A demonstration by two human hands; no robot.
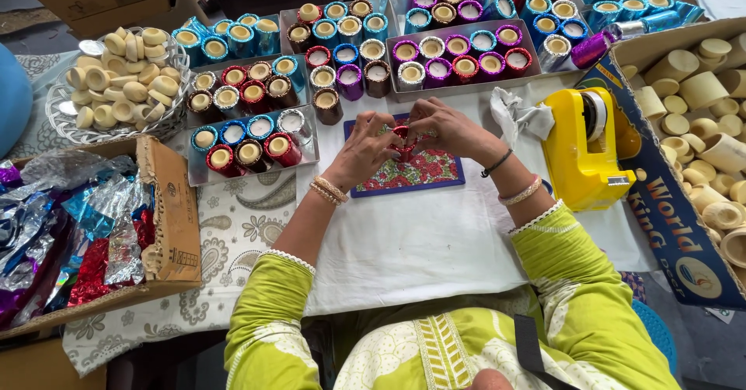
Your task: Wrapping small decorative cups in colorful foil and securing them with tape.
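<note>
Red cup [402, 143] pinched between left hand [361, 151] and right hand [449, 130], fingertips closed tight on foil. Upright over floral mat [435, 171], dead centre, both hands equally near.

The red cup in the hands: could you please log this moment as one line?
left hand on red cup | right hand on cup | over floral board | tape dispenser to right
</note>
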